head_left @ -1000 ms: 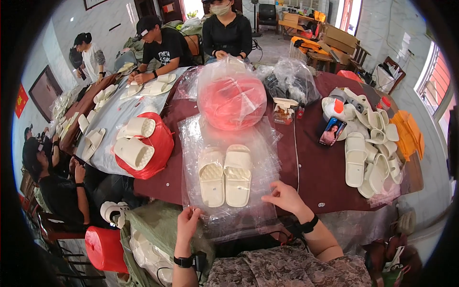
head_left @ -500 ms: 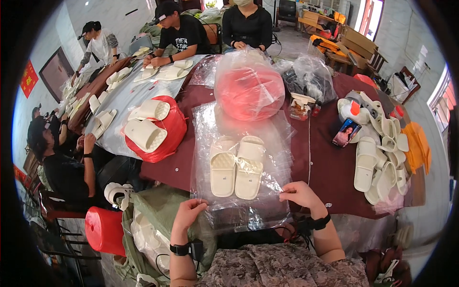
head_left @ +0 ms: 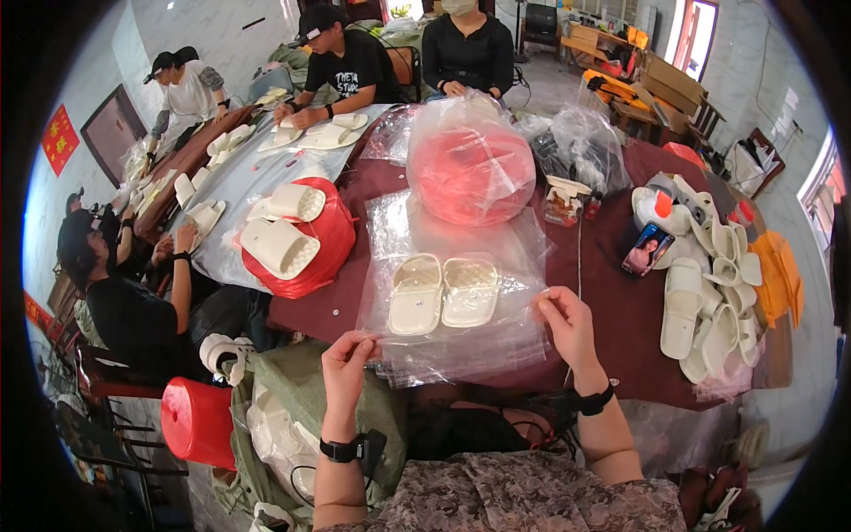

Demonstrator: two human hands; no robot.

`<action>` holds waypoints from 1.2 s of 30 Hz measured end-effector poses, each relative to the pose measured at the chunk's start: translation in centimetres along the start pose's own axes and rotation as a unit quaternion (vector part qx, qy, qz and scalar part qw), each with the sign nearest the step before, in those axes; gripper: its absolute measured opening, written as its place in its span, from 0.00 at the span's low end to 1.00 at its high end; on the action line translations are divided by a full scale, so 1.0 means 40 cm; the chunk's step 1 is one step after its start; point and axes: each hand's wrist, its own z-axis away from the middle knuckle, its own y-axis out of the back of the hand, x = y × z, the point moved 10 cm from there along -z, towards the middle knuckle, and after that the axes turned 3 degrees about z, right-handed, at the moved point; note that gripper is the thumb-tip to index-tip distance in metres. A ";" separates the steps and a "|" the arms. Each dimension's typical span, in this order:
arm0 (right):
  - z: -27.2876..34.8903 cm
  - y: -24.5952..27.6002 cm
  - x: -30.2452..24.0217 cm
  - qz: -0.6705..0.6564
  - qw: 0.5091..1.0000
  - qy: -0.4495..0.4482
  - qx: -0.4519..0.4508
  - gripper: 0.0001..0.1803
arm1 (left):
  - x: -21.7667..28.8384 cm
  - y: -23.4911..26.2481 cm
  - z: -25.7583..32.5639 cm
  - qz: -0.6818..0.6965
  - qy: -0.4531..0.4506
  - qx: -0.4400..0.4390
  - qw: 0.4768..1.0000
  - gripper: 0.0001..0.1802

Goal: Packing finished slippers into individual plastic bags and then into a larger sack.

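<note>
Head view, items as they lie.

1. My left hand (head_left: pixel 347 355): fingers pinched shut on the near left edge of the clear bag (head_left: pixel 461 341). Black watch on that wrist.

2. My right hand (head_left: pixel 566 321): thumb and forefinger closed on the bag's right edge, near its near corner. Black band on that wrist.

3. Bag: clear plastic, stretched flat between my two hands on the dark red table (head_left: pixel 612 310), straight ahead of me. It lies on a stack of more clear bags (I cannot tell how many).

4. Slippers (head_left: pixel 443 293): one cream pair, side by side and touching, soles down, toes pointing away from me, lying in the middle of the plastic. Whether they sit inside the bag or on top of it I cannot tell.

5. Red basin (head_left: pixel 470 168): wrapped in clear plastic, just beyond the slippers.

6. Red bundle (head_left: pixel 324 248): to the left of the bags, with two cream slippers resting on it.

7. Slipper pile (head_left: pixel 709 293): loose cream slippers heaped at the table's right end, well apart from my right hand.

8. Phone (head_left: pixel 646 251): screen lit, lying between the bags and the pile.

9. Red stool (head_left: pixel 199 421): on the floor at my left, below the table edge.

10. Other people: several seated along the left side and far end, hands on slippers of their own.
</note>
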 end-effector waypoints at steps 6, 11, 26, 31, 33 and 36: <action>0.038 0.018 -0.021 0.014 0.990 0.125 0.072 0.04 | 0.027 0.010 0.012 -0.064 -0.112 0.015 0.992 0.06; 0.069 0.003 0.125 -0.192 0.978 0.046 0.067 0.07 | -0.068 -0.011 0.040 0.084 -0.030 -0.029 0.996 0.04; 0.139 -0.109 0.317 -0.444 0.845 -0.267 0.135 0.23 | -0.261 -0.118 0.115 0.351 0.270 -0.028 0.896 0.25; 0.149 -0.110 0.251 -0.239 0.957 -0.128 0.099 0.15 | -0.251 -0.202 0.147 0.439 0.316 -0.098 0.835 0.23; 0.145 -0.135 0.198 -0.060 0.998 -0.003 0.037 0.13 | -0.185 -0.243 0.168 0.375 0.306 -0.084 0.871 0.25; 0.167 -0.209 0.127 -0.176 0.982 -0.063 -0.010 0.14 | -0.194 -0.239 0.213 0.338 0.299 -0.099 0.887 0.26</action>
